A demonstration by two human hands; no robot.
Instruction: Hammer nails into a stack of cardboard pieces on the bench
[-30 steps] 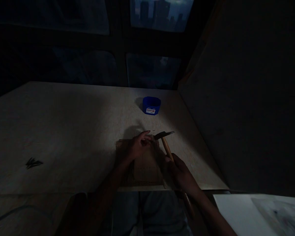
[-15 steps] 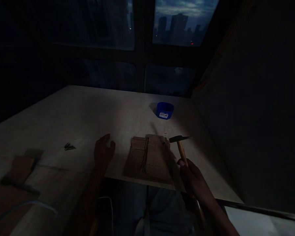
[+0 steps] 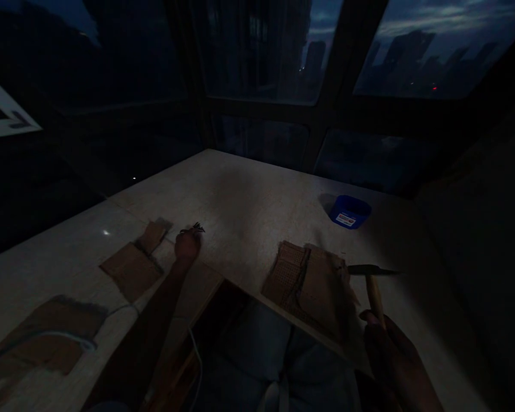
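Observation:
In the head view my right hand (image 3: 384,337) grips the wooden handle of a hammer (image 3: 373,292), its dark metal head held up at the right. Beside it on the tabletop lie layered pieces of cardboard (image 3: 320,286), some with a perforated surface. My left hand (image 3: 187,246) reaches out to a small pile of dark, thin nails (image 3: 198,228) and touches or nearly touches them. Its fingers are too dark and hidden to tell whether any nail is in them.
A blue plastic container (image 3: 351,213) with a white label stands at the back right of the pale tabletop (image 3: 249,212). Cardboard pieces (image 3: 131,269) lie at the left, and a light cable (image 3: 64,335) crosses another piece. Windows border the far side.
My left hand has moved left from near the layered cardboard to the nails. The view has turned left, bringing more cardboard into sight. My right hand still holds the hammer.

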